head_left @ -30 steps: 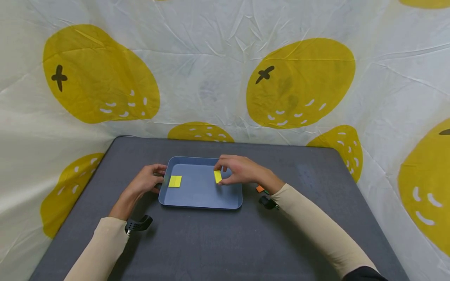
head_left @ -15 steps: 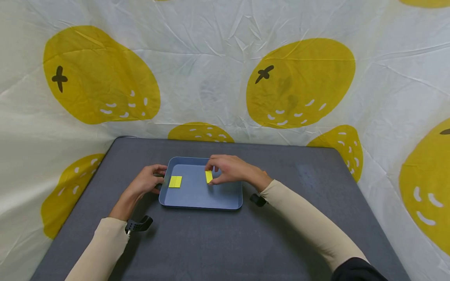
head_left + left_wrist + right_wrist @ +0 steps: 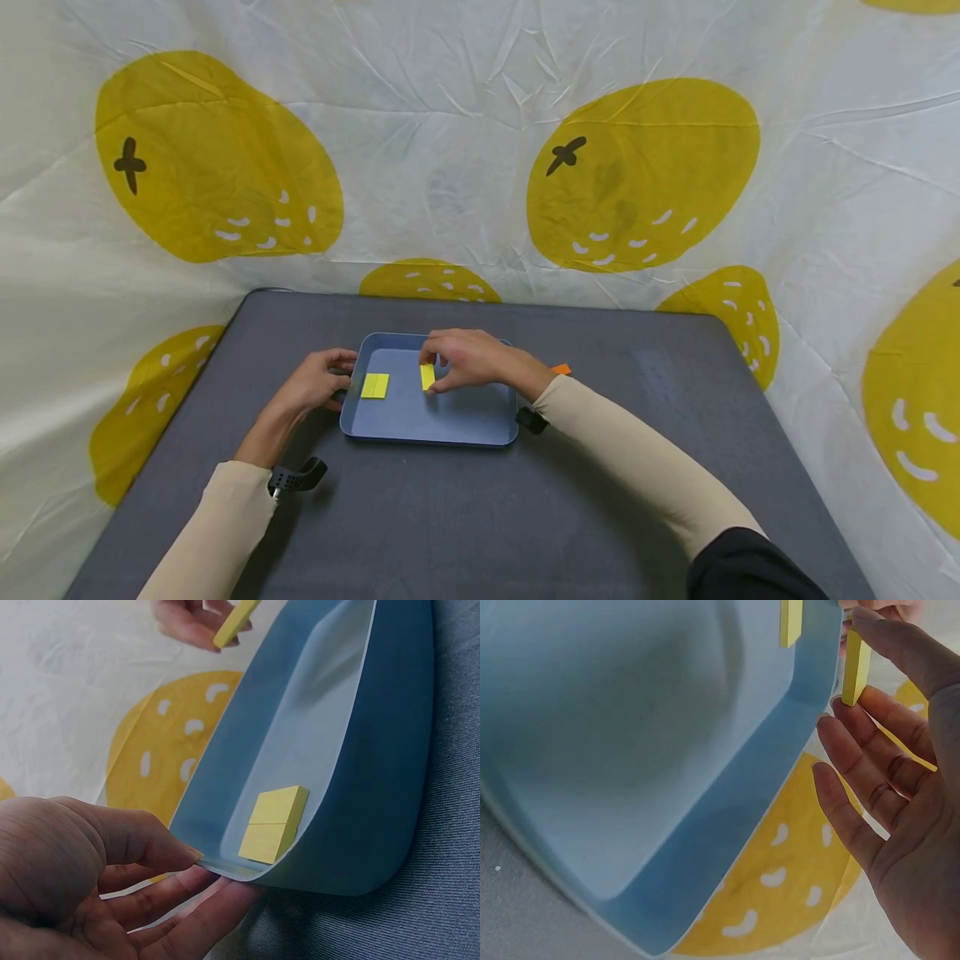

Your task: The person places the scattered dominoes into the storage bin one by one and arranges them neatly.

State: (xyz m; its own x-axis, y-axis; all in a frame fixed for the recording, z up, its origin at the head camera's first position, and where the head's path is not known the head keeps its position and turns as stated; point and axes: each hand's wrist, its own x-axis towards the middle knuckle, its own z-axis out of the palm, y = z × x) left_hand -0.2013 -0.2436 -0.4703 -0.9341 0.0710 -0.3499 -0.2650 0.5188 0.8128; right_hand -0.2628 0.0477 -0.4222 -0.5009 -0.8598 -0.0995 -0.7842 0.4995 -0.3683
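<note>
A blue tray [image 3: 480, 433] lies on the grey table. My left hand [image 3: 318, 385] pinches the tray's left rim [image 3: 225, 868] between thumb and fingers. Two yellow blocks [image 3: 374, 386] lie side by side in the tray near that rim, also seen in the left wrist view [image 3: 274, 823]. My right hand [image 3: 465, 360] hovers over the tray's middle and pinches a third yellow block [image 3: 427, 377], held edge-up [image 3: 855, 666] just above the tray floor, to the right of the lying pair.
A small orange piece [image 3: 561, 369] lies on the table right of the tray, behind my right forearm. A cloth with big yellow fruit prints [image 3: 637, 175] hangs around the back and sides. Grey table surface [image 3: 450, 517] stretches toward me.
My right hand has carried the yellow block leftward across the tray, closer to the two lying blocks. The left hand has stayed on the rim.
</note>
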